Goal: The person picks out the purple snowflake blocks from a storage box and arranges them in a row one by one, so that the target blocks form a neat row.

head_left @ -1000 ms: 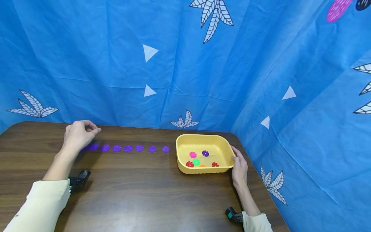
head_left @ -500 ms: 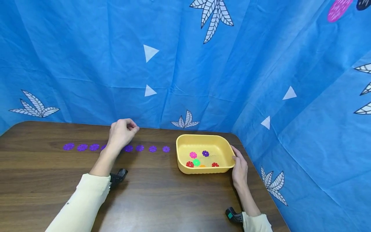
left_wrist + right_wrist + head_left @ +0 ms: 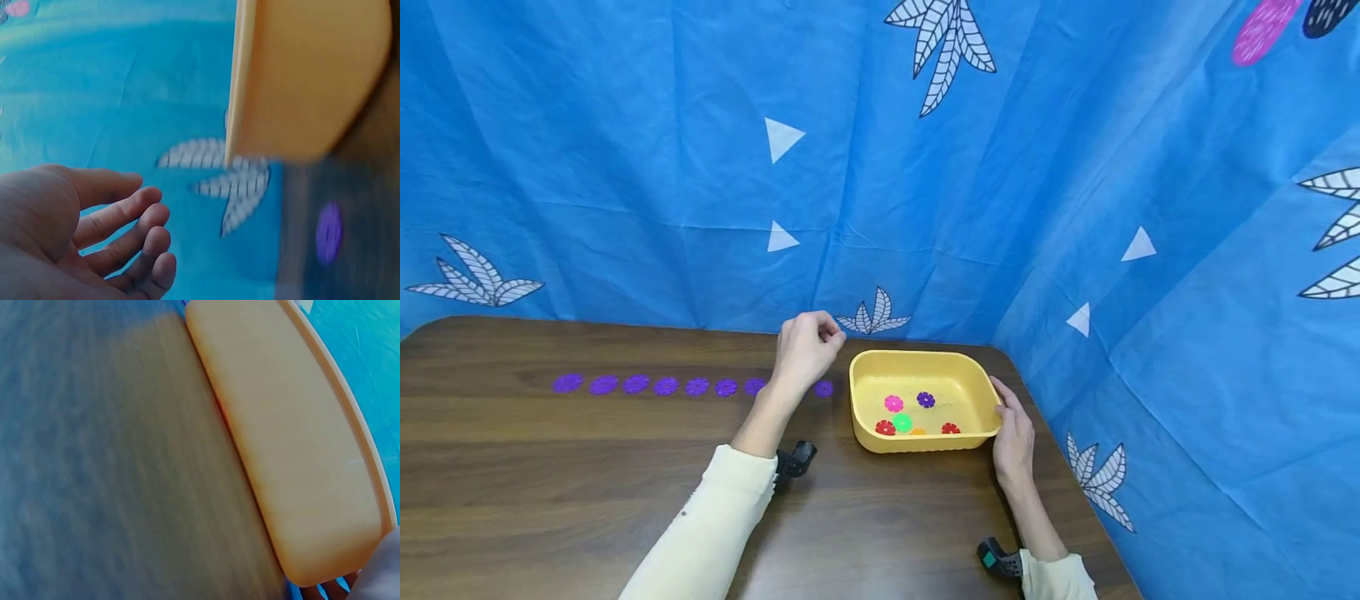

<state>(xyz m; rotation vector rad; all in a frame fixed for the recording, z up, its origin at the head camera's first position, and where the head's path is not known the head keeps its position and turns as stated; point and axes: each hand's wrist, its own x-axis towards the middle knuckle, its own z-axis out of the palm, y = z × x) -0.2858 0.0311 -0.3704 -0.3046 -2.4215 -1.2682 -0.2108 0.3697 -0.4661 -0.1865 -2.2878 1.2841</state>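
Observation:
My left hand (image 3: 808, 350) is above the table just left of a yellow plastic basket (image 3: 925, 443). In the left wrist view its fingers (image 3: 119, 244) are loosely bent with nothing between them. At the basket's right end, my right hand (image 3: 1015, 437) grips the rim, thumb on the inner side; in the right wrist view only part of it shows beside the basket wall (image 3: 281, 437). Inside the basket lie several flower-shaped plastic discs: a pink one (image 3: 893, 403), a dark purple one (image 3: 926, 400), a green one (image 3: 902, 422), red ones (image 3: 951, 428) and an orange one.
A row of several purple flower-shaped discs (image 3: 636, 384) runs across the brown wooden table (image 3: 587, 483), ending with a disc (image 3: 823, 389) near the basket; my left arm covers part of it. A blue patterned cloth (image 3: 715, 167) hangs behind and to the right.
My left hand has travelled right along the row of discs to beside the basket, uncovering the discs on the left. My right hand stays on the basket rim.

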